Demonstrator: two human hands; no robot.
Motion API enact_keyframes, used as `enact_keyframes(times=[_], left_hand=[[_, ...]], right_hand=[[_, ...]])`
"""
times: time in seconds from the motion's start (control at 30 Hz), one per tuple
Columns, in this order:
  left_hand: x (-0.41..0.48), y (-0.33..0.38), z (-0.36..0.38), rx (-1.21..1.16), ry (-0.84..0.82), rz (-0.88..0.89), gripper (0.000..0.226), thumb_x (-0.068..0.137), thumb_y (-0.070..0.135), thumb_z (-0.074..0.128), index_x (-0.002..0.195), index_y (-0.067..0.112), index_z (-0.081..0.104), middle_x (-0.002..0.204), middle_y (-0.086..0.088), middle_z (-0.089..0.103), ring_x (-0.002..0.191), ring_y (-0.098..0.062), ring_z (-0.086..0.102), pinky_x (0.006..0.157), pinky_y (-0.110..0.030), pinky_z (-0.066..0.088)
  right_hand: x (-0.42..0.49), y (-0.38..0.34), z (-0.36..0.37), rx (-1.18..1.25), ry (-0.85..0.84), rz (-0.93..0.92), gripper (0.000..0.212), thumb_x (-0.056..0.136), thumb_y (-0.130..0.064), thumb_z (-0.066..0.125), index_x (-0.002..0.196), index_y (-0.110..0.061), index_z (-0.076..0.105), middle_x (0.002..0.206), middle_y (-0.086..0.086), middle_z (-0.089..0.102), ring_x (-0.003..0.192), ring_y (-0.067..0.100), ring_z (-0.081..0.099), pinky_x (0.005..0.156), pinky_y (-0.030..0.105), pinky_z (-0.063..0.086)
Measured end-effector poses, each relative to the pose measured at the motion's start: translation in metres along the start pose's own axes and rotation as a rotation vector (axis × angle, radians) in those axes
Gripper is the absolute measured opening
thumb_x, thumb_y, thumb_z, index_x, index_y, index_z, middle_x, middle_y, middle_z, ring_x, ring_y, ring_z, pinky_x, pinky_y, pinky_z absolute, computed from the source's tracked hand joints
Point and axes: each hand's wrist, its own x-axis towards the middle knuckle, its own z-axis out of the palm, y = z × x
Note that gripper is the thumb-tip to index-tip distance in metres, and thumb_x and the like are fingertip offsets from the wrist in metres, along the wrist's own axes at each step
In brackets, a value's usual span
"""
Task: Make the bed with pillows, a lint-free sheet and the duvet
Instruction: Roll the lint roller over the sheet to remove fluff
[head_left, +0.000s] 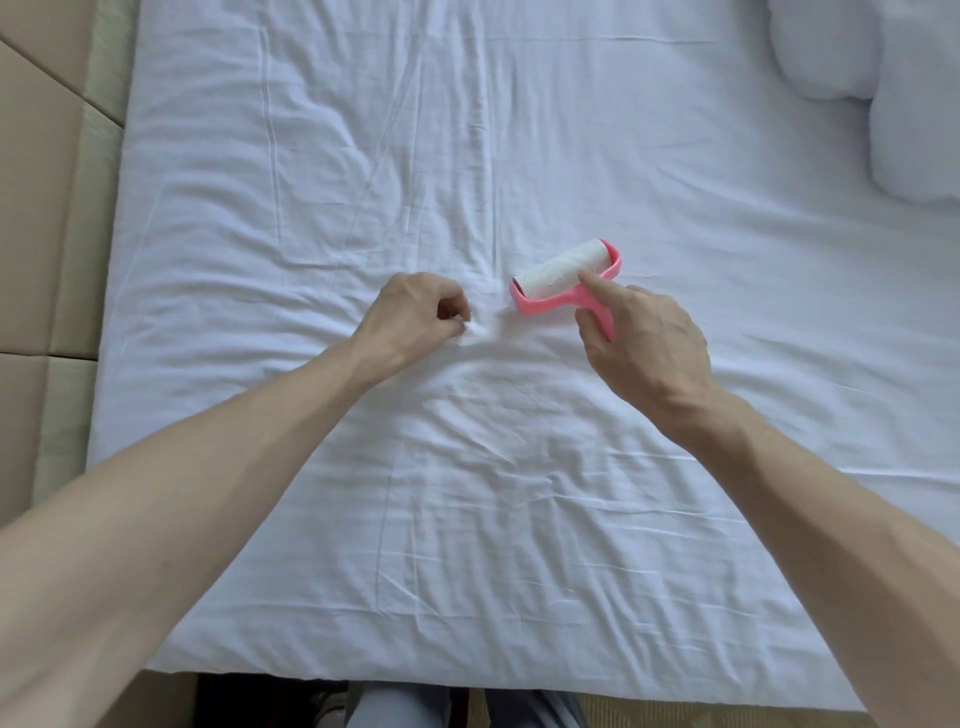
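Squarely across the mattress lies the wrinkled white sheet (519, 130), a thin woven fabric creased into long lengthwise folds and fine crosswise ripples. Near its middle the left hand (415, 317) is clenched, its curled fingertips pinching a small pucker of the cloth (creases fan outward from that spot). Just beside it the pink plastic lint roller (563, 270) rests on the sheet, its white paper-wrapped cylinder set in a curved frame and lying at a slant. The right hand (644, 343) grasps the roller's handle, with the forefinger stretched forward along the frame to touch the roll. Well apart, in the far right corner, sit soft, puffy white pillows (909, 78). Along the left edge of the bed run smooth beige padded panels (36, 208). At the near edge, the person's grey trousers (400, 706) show.
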Motion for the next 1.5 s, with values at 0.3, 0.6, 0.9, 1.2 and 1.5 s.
enact_keyframes(times=[0.3,0.6,0.9,1.2,1.5], left_hand=[[0.027,0.041,0.027,0.090,-0.035,0.009,0.021,0.085,0.016,0.069,0.105,0.019,0.072,0.088,0.004,0.071,0.083,-0.016,0.067,0.074,-0.030,0.054],[0.018,0.033,0.018,0.148,0.102,-0.127,0.011,0.093,0.011,0.062,0.096,0.014,0.072,0.092,-0.001,0.071,0.086,-0.023,0.066,0.075,-0.033,0.053],[-0.100,-0.047,-0.038,-0.195,0.290,-0.456,0.004,0.091,0.014,0.070,0.088,0.016,0.072,0.080,0.003,0.071,0.073,-0.013,0.069,0.063,-0.023,0.053],[-0.306,-0.117,-0.015,-0.473,0.540,-0.790,0.002,0.091,0.016,0.074,0.090,0.016,0.074,0.084,0.006,0.072,0.074,-0.005,0.068,0.055,-0.006,0.046],[-0.571,-0.111,0.077,-0.585,0.677,-1.091,0.005,0.088,0.018,0.079,0.085,0.018,0.075,0.080,0.006,0.070,0.076,-0.010,0.064,0.060,-0.015,0.043]], right_hand=[[-0.006,0.024,-0.008,0.003,0.014,0.011,0.037,0.101,-0.029,0.048,0.137,-0.028,0.054,0.092,0.007,0.062,0.085,0.033,0.056,0.065,0.039,0.040],[0.002,0.006,0.001,-0.002,0.014,-0.101,0.032,0.100,-0.029,0.045,0.131,-0.030,0.053,0.079,0.001,0.049,0.077,0.029,0.050,0.060,0.035,0.034],[-0.014,-0.094,0.026,0.039,-0.014,-0.424,0.043,0.102,-0.030,0.051,0.145,-0.035,0.049,0.082,0.002,0.052,0.075,0.029,0.052,0.061,0.037,0.038],[-0.109,-0.217,0.086,0.083,-0.087,-0.892,0.046,0.099,-0.021,0.058,0.145,-0.025,0.055,0.079,0.009,0.060,0.065,0.031,0.057,0.053,0.036,0.044],[-0.311,-0.255,0.152,0.041,-0.339,-1.310,0.042,0.101,-0.025,0.052,0.143,-0.025,0.058,0.075,-0.003,0.050,0.055,0.019,0.047,0.045,0.030,0.043]])
